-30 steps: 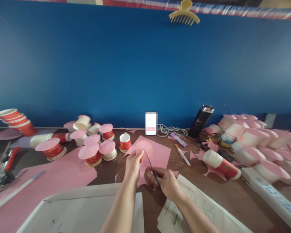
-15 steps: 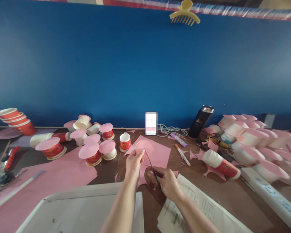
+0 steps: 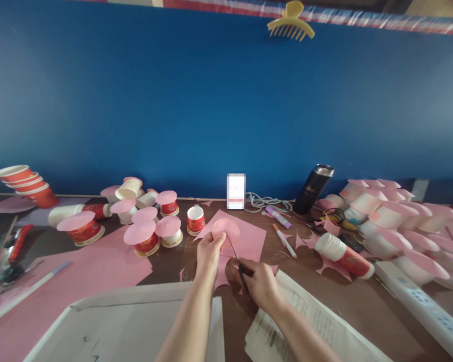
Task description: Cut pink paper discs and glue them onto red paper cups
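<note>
A square of pink paper [image 3: 249,234] with an orange circle drawn on it is pinched in my left hand [image 3: 208,254], thumb on top at the circle's lower left. My right hand [image 3: 262,284] grips a pair of scissors [image 3: 242,274] by the dark handles. Their thin blades point up and away, lying over the paper and reaching into the circle. How wide the blades stand apart cannot be made out. Under my hands lies another pink paper piece [image 3: 222,274]. A red paper cup [image 3: 195,221] stands upright just beyond my left hand.
Several cups topped with pink discs [image 3: 139,232] stand to the left, more pink-topped cups [image 3: 390,218] at the right. A black bottle [image 3: 313,188], an orange marker [image 3: 285,241], stacked cups [image 3: 343,255], a power strip [image 3: 423,301] and printed sheets [image 3: 305,322] lie rightward. A white board [image 3: 136,322] lies in front.
Both hands stay nearly in place on the paper and scissors. The scissors' handles have shifted slightly in my right hand. The whole view has moved a touch.
</note>
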`<state>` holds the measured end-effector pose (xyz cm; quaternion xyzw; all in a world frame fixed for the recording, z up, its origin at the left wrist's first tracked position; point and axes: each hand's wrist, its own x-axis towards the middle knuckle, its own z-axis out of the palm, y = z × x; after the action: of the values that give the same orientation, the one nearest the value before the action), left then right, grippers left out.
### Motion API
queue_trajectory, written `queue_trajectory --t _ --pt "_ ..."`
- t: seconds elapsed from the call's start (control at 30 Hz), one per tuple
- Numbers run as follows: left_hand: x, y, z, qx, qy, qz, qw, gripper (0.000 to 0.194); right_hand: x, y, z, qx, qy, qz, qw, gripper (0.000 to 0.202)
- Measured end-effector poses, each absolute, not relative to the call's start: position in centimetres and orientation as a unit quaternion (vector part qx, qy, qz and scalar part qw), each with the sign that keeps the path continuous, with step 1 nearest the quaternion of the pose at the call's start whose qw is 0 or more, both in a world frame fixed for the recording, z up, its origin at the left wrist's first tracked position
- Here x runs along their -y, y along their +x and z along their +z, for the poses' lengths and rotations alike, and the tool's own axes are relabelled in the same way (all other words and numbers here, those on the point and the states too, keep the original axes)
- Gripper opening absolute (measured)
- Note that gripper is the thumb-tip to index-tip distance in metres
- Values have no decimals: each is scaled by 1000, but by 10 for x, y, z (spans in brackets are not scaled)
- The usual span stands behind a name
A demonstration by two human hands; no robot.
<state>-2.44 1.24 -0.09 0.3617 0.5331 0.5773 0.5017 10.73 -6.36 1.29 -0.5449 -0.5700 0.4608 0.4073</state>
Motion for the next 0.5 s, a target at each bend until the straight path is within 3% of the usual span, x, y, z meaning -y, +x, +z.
queue_trajectory --t 0.5 --pt "-13 -25 3 -513 314 592 537 33 66 109 22 599 -559 424 386 17"
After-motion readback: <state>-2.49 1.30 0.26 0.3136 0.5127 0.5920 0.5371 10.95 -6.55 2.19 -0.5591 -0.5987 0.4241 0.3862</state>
